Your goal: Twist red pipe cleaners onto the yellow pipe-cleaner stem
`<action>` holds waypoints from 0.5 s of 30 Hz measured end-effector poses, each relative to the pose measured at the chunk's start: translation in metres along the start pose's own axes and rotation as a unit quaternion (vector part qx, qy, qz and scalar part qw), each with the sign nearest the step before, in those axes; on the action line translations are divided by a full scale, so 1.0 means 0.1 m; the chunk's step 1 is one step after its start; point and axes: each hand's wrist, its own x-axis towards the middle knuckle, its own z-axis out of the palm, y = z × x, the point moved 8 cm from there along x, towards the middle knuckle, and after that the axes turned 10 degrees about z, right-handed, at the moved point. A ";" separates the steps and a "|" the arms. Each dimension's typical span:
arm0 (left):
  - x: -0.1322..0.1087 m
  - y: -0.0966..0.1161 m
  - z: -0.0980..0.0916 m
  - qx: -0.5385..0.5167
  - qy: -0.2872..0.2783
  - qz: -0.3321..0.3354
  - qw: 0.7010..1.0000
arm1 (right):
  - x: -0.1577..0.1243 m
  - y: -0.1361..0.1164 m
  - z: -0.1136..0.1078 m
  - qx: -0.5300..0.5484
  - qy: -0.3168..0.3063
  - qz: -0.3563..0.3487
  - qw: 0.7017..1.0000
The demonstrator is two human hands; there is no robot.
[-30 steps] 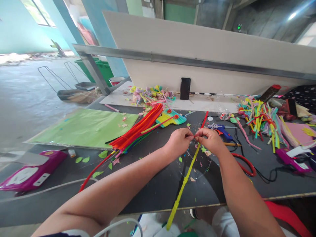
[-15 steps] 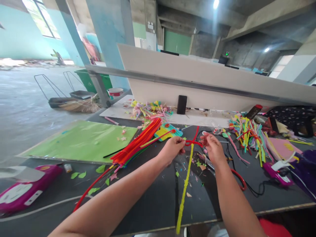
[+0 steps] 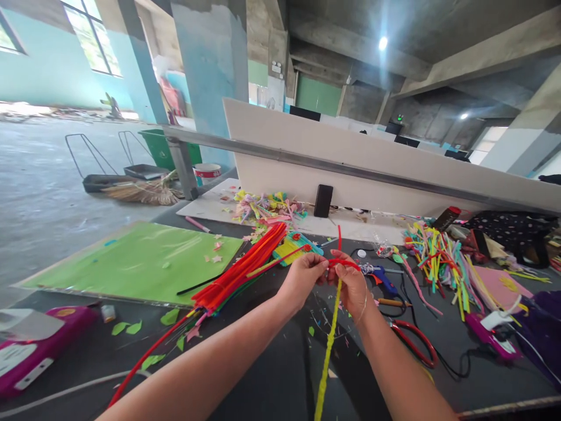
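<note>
Both hands are close together above the dark table. My left hand [image 3: 307,275] pinches one side of a red pipe cleaner [image 3: 339,238], fingers pressed together. My right hand [image 3: 350,286] closes on its other side, thumb and fingers around it. One red end sticks up between the hands, and another shows over the right thumb. From the joint between my fingers hangs a long yellow pipe cleaner [image 3: 329,351], reaching toward the table's near edge. The exact crossing of red and yellow is partly hidden by my fingers.
A bundle of red pipe cleaners [image 3: 241,269] lies left, beside a green sheet [image 3: 131,263]. On the right are red-handled scissors [image 3: 418,345], a blue glue gun [image 3: 385,282] and a pile of coloured pipe cleaners [image 3: 438,251]. A black phone [image 3: 323,201] leans on the white board.
My right hand has moved left and inward, from loosely spread fingers to a grip on the red pipe cleaner beside my left hand. The view has tilted up slightly.
</note>
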 end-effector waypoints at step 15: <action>0.01 -0.16 -0.02 0.011 -0.025 -0.027 0.999 | 0.10 -0.06 -0.44 -0.100 0.160 -0.094 0.978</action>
